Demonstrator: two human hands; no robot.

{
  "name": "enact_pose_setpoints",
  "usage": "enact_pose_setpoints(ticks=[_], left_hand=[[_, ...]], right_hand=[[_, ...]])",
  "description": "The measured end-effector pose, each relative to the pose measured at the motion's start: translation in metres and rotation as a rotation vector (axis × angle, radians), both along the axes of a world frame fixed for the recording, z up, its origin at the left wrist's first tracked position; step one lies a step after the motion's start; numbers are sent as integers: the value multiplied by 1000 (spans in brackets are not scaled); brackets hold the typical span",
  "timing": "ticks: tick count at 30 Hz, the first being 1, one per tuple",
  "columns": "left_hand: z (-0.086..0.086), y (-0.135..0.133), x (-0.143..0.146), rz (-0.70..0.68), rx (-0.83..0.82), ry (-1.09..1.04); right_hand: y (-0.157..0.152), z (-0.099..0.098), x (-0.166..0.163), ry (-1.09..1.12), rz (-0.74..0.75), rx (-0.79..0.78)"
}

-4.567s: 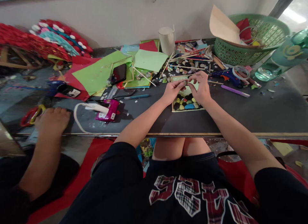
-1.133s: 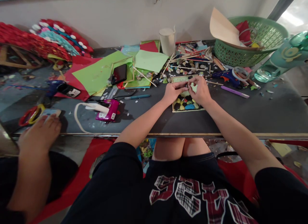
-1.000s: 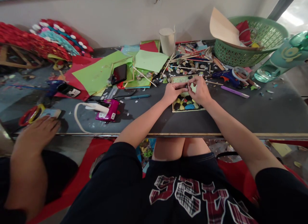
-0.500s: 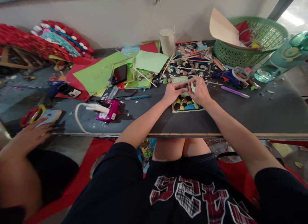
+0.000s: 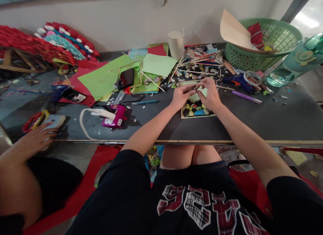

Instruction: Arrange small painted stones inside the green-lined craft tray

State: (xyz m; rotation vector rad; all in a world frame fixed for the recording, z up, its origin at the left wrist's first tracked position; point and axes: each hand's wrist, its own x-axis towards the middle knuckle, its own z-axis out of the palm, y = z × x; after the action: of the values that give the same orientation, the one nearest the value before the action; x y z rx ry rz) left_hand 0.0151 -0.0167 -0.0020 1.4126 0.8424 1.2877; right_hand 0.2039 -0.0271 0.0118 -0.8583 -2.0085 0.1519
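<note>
Meeting above a shallow framed tray, the person's two hands work fingertip to fingertip. The left hand pinches a small greyish piece between thumb and forefinger (too tiny to identify). The right hand is curled, its fingertips at that same piece; whether they grip it too, I cannot tell. Below both hands, coloured pebbles, a large blue one among them, fill the tray's near part, with a pale green base showing just beyond. Farther past the hands lie loose stones and thin sticks. Right of the right hand are a purple pen and, a little farther away, a blue glue gun. Left of the left hand lies a teal pen; well beyond it, a co-worker's hand touches a phone.
</note>
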Motion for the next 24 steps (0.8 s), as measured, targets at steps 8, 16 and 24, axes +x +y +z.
enact_pose_setpoints(ticks=[8,16,24], left_hand=[[2,-2,0,0,-17,6],[1,-2,1,8,-15,36],[3,-2,1,14,-28,15]], right_hand=[[2,-1,0,19,11,-15],[1,0,-1,-12,11,-16],[-4,4,-2,14,-20,-25]])
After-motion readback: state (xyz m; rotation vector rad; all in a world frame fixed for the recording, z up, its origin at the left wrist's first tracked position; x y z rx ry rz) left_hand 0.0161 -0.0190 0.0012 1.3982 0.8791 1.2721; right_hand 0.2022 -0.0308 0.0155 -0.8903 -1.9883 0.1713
